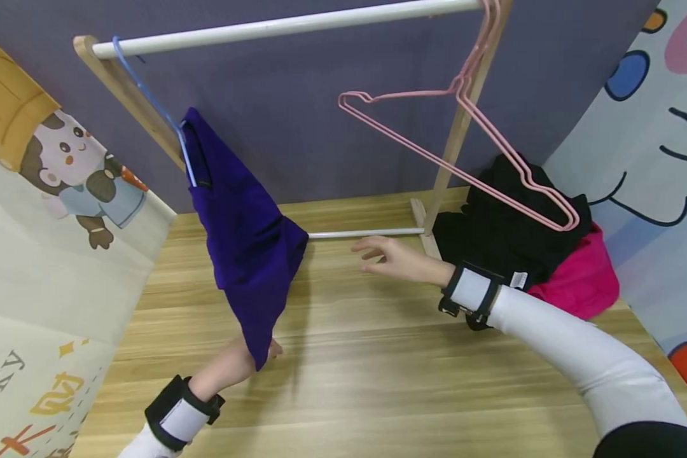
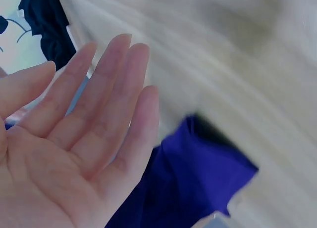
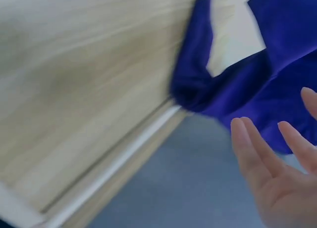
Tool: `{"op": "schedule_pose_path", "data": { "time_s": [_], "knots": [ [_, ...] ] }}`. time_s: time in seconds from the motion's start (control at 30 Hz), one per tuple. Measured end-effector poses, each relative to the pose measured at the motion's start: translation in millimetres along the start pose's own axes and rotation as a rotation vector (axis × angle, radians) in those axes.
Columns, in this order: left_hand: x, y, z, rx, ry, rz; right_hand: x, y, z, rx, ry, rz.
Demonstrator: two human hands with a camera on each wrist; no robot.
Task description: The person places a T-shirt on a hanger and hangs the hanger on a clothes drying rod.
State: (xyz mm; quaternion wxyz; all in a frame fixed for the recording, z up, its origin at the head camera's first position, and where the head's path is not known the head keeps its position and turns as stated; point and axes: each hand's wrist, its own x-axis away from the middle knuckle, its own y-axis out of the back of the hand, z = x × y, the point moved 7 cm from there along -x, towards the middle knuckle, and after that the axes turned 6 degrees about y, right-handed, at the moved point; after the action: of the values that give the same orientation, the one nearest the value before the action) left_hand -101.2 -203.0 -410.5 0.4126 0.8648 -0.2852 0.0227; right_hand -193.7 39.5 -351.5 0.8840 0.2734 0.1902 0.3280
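A purple garment (image 1: pixel 240 235), its exact kind unclear from its folds, hangs from a blue hanger (image 1: pixel 149 94) at the left end of a white rail (image 1: pixel 286 27). My left hand (image 1: pixel 226 369) is at the garment's lowest corner, which partly covers it. In the left wrist view that hand (image 2: pixel 74 154) shows its palm, fingers extended and holding nothing. To the right of the garment my right hand (image 1: pixel 397 259) is in the air, apart from the cloth. The right wrist view shows this hand (image 3: pixel 287 188) with loosely extended fingers, nothing between them.
Pink hangers (image 1: pixel 460 83) hang at the rail's right end, near the wooden post (image 1: pixel 455 143). A black garment (image 1: pixel 486 245) and a magenta cloth (image 1: pixel 584 280) lie heaped at the right. A lower white bar (image 1: pixel 366 234) runs near the wood-grain surface (image 1: pixel 366 394). Printed panels stand on both sides.
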Motion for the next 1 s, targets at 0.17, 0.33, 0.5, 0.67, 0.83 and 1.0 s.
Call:
{"op": "schedule_pose_path", "data": {
  "time_s": [0.17, 0.33, 0.5, 0.67, 0.83, 1.0],
  "knots": [
    [-7.7, -21.4, -10.1, 0.019, -0.065, 0.004, 36.9, 13, -33, 0.118, -0.047, -0.046],
    [-23.4, -41.3, -18.1, -0.035, -0.117, -0.081, 74.3, 34, -57, 0.205, -0.101, -0.119],
    [-41.7, -57.5, -22.7, -0.143, -0.036, -0.146, 110.6, 59, -74, 0.267, -0.144, -0.220],
    [-61.3, -74.9, -37.9, -0.194, -0.032, -0.133, 145.6, 82, -85, 0.343, -0.180, -0.320],
    [-77.8, -87.7, -53.6, -0.207, -0.026, -0.141, 175.4, 97, -94, 0.408, -0.273, -0.344],
    [-87.1, -96.6, -65.8, -0.193, -0.028, -0.128, 197.9, 103, -99, 0.473, -0.306, -0.345]
  ]
}}
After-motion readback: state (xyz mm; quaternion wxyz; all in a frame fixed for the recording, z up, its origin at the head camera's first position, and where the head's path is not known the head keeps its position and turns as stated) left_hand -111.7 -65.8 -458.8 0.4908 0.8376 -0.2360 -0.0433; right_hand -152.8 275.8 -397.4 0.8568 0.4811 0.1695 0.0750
